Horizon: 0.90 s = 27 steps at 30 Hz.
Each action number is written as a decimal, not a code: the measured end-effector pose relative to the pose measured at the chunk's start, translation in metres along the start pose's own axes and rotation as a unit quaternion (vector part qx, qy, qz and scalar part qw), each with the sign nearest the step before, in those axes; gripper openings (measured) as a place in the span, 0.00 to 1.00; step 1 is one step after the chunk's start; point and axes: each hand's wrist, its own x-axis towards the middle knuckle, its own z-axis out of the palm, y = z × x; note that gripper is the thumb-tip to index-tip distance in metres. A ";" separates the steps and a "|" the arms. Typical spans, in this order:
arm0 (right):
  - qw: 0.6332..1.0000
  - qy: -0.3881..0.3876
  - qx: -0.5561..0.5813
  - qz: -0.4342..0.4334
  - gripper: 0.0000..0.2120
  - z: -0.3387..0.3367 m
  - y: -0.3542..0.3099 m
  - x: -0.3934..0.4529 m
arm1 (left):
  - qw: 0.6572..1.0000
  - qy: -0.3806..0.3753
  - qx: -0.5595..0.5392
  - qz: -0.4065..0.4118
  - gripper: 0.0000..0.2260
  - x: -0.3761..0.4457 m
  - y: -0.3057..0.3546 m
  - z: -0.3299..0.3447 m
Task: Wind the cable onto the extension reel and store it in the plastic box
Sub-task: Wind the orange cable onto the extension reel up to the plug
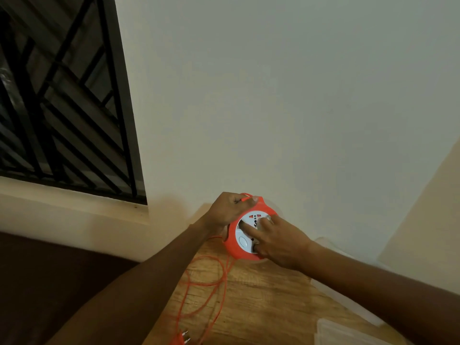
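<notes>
An orange extension reel (235, 246) with a white socket face is held above a wooden table (261, 300) near the wall. My left hand (227, 210) grips the reel's upper left rim, thumb on top. My right hand (278, 241) lies on the white face with fingers spread and curled into its centre hub. Loose orange cable (211, 285) hangs from the reel in loops down over the table. Its orange plug (181, 338) lies at the bottom edge of the view. A clear plastic box (346, 331) shows partly at the lower right.
A plain white wall rises right behind the table. A window with a black metal grille (62, 95) and a pale sill is at the left. Something dark brown fills the lower left, beside the table's left edge.
</notes>
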 end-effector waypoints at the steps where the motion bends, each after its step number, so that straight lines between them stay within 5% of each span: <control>1: 1.000 -0.003 -0.008 0.005 0.18 -0.002 -0.002 0.002 | 1.000 0.002 -0.005 0.000 0.22 0.000 0.000 -0.001; 8: 0.996 -0.023 -0.002 0.083 0.25 -0.014 0.007 0.011 | 0.997 0.038 -0.060 -0.023 0.15 0.000 -0.007 -0.001; 13: 0.990 -0.030 0.027 0.137 0.41 -0.013 0.018 0.015 | 0.990 0.093 -0.095 -0.041 0.12 0.001 -0.007 0.000; 16: 0.982 -0.002 0.072 0.172 0.38 -0.007 0.020 0.018 | 0.986 0.115 -0.118 -0.020 0.11 0.000 -0.004 0.002; 20: 0.892 0.095 0.257 0.359 0.33 -0.002 0.015 0.020 | 0.977 0.150 -0.153 -0.009 0.08 -0.002 0.004 0.007; 22: 0.871 0.098 0.291 0.384 0.33 0.001 0.011 0.021 | 0.976 0.152 -0.153 -0.015 0.08 -0.002 0.005 0.007; 27: 0.950 0.115 0.122 0.263 0.26 0.004 0.015 0.009 | 0.982 0.133 -0.131 -0.025 0.09 -0.002 0.004 0.005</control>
